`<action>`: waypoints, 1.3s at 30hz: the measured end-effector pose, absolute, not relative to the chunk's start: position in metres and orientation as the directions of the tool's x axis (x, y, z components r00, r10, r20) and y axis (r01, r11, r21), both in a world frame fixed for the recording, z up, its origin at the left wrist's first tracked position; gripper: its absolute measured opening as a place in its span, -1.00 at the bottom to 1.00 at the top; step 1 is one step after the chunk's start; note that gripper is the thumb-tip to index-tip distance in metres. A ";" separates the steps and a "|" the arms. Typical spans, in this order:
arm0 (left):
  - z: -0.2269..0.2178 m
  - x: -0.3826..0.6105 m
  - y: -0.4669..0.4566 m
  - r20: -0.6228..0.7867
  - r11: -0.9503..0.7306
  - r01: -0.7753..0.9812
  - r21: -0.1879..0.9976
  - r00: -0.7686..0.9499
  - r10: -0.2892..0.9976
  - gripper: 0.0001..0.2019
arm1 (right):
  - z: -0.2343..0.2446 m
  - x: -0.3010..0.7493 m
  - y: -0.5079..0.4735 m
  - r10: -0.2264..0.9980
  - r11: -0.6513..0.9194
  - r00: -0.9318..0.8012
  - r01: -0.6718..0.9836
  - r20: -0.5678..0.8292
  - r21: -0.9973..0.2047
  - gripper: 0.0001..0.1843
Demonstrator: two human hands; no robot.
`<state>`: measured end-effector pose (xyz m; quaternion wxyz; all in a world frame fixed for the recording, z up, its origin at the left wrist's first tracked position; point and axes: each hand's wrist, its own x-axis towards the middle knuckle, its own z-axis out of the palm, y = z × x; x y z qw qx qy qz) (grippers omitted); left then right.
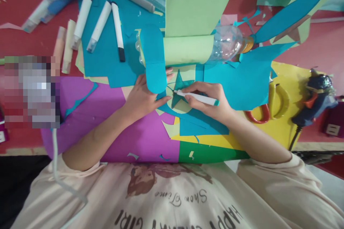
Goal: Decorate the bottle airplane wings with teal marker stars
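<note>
My right hand (212,102) is closed round a white marker with a teal end (197,97), its tip touching a teal paper star (178,91) on a pale green paper disc (185,105). My left hand (142,96) lies on the paper beside the star, fingers pressing it down, partly hidden under a teal rounded paper strip (153,59). Just beyond stands a clear plastic bottle (227,43) wrapped in light green paper (188,48), lying on its side with teal fin shapes (287,16) attached.
Several white markers (99,25) and glue sticks (67,46) lie at the upper left on teal paper. Orange and yellow scissors (266,105) and a blue glue gun (317,100) rest on yellow paper at the right. Purple, green and yellow sheets cover the near table.
</note>
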<state>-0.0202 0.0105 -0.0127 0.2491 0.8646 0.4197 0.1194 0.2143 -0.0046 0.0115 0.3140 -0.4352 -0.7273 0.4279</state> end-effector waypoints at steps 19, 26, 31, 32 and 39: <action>-0.011 -0.020 0.011 -0.009 -0.517 0.647 0.560 0.629 0.777 -0.46 | 0.003 0.204 -0.001 0.902 0.291 -0.403 0.304 0.154 -0.907 -0.81; -0.009 -0.019 0.011 -0.034 -0.503 0.660 0.558 0.623 0.781 -0.47 | 0.004 0.204 -0.001 0.908 0.274 -0.403 0.352 0.119 -0.895 -0.78; -0.009 -0.019 0.011 -0.028 -0.504 0.664 0.552 0.619 0.785 -0.47 | 0.004 0.204 -0.002 0.908 0.278 -0.396 0.326 0.136 -0.904 -0.81; -0.009 -0.019 0.011 -0.027 -0.507 0.665 0.548 0.620 0.784 -0.47 | 0.004 0.204 -0.002 0.907 0.280 -0.399 0.324 0.138 -0.904 -0.81; -0.010 -0.019 0.011 -0.014 -0.522 0.667 0.531 0.623 0.782 -0.47 | 0.004 0.204 -0.002 0.914 0.257 -0.390 0.344 0.111 -0.903 -0.79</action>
